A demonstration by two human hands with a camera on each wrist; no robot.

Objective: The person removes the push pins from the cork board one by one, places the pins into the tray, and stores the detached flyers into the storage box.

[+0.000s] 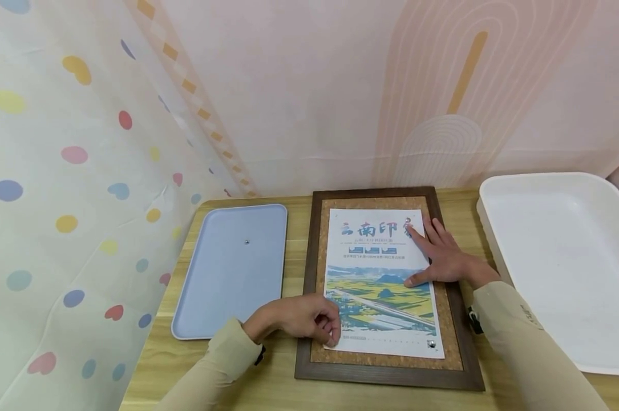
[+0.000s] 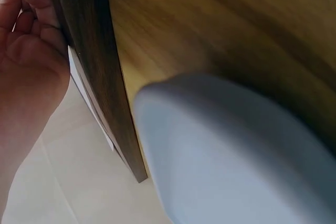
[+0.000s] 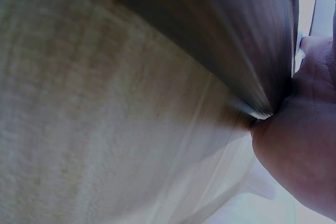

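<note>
Our left hand (image 1: 301,321) sits at the lower left corner of the printed landscape poster with coloured lettering (image 1: 378,285), fingers curled and pinching down on that corner; whether a pin is between the fingertips is hidden from us. In the left wrist view the same hand (image 2: 29,45) lies against the dark wooden frame (image 2: 100,77), just beside the rounded corner of the pale blue plastic tray (image 2: 236,156). Our right hand (image 1: 442,257) lies flat and spread on the poster's right side, fingers straight, pressing the sheet onto the cork pinboard in its dark brown wooden frame (image 1: 381,374). The right wrist view shows only the heel of that hand (image 3: 299,150) against the frame edge.

The poster lies square on the cork, in the middle of the light wooden table (image 1: 278,382). A small silver pushpin (image 1: 431,343) already sits in its lower right corner. One more silver pushpin (image 1: 247,242) lies alone on the blue tray to the left. A large white plastic tray (image 1: 561,257) stands to the right.

We judge that we are fixing the sheet to the board, corner by corner, with the lower left one in hand. The next move seems to call for a firm downward push there while our flat hand keeps the paper from sliding, then a reach for the pin on the blue tray.
</note>
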